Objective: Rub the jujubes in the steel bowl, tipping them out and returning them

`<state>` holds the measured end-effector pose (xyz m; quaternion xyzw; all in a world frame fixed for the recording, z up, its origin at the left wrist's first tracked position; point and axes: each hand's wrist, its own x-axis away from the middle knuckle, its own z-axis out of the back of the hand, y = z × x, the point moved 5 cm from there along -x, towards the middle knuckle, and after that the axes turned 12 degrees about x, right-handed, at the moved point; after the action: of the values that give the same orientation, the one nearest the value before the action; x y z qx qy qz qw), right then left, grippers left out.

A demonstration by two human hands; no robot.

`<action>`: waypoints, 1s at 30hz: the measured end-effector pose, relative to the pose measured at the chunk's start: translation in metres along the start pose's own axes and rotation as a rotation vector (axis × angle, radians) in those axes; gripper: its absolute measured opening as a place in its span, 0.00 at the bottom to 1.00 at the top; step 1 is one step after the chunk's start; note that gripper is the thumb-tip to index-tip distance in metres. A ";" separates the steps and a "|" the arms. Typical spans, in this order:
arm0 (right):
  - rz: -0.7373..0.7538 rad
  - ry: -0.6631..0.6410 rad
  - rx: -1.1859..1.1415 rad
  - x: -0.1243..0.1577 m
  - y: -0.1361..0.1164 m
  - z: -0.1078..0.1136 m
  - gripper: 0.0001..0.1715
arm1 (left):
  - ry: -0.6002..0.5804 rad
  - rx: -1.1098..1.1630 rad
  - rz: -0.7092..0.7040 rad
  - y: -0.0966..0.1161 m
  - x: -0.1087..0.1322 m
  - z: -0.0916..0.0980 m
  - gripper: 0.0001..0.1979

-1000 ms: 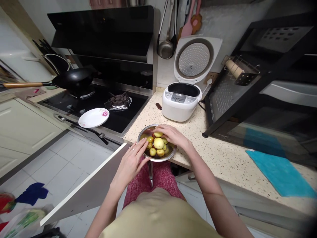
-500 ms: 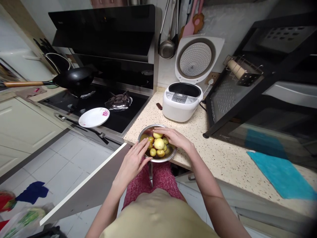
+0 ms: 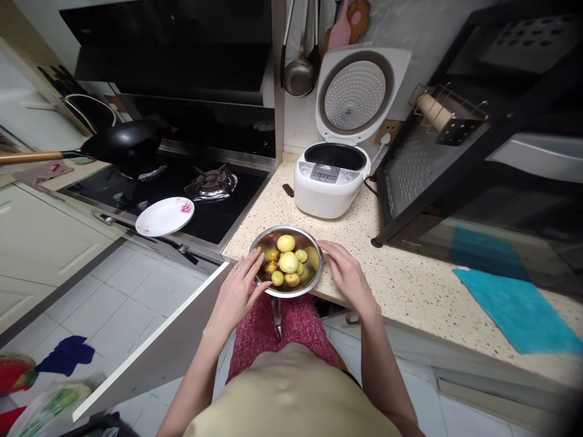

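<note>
A round stainless steel bowl [image 3: 314, 282] sits at the counter's front edge, partly jutting past it. In it are several round yellow and brownish pieces that look like small potatoes [image 3: 288, 262], the biggest pale and smooth. My left hand [image 3: 237, 298], a ring on one finger, lies over the bowl's left rim with fingers stretched and thumb apart at the near side. On the other side, my right hand [image 3: 348, 273] has its fingertips against the right rim, thumb spread away from the fingers. Neither hand holds a piece.
Behind the bowl stands a white rice cooker [image 3: 330, 188], lid up. A white flowered plate [image 3: 164, 216] rests on the stove's front edge, with a black wok [image 3: 122, 142] farther back. An open cabinet door [image 3: 164, 340] juts out at left. A turquoise cloth [image 3: 519, 309] lies at right.
My right hand has drawn back from above the potatoes to the bowl's right rim. The left hand has shifted slightly outward, uncovering more of the bowl. The view has moved a little.
</note>
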<state>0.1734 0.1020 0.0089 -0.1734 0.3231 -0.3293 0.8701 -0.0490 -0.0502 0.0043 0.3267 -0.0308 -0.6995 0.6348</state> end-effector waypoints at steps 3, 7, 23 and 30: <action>-0.094 0.041 -0.003 0.018 0.005 -0.007 0.23 | 0.014 0.057 0.029 -0.005 -0.004 -0.003 0.33; -0.204 0.075 -0.072 0.034 0.006 -0.022 0.23 | 0.043 0.146 0.080 -0.009 -0.010 -0.007 0.31; -0.600 -0.026 -0.772 0.038 0.006 -0.065 0.26 | 0.106 0.322 0.150 -0.004 -0.041 -0.022 0.30; -0.631 0.124 -0.806 0.037 0.008 -0.055 0.26 | 0.133 0.397 0.125 -0.005 -0.051 -0.036 0.31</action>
<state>0.1609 0.0780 -0.0523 -0.5641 0.4074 -0.4347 0.5717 -0.0364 0.0103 -0.0046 0.4880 -0.1463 -0.6160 0.6008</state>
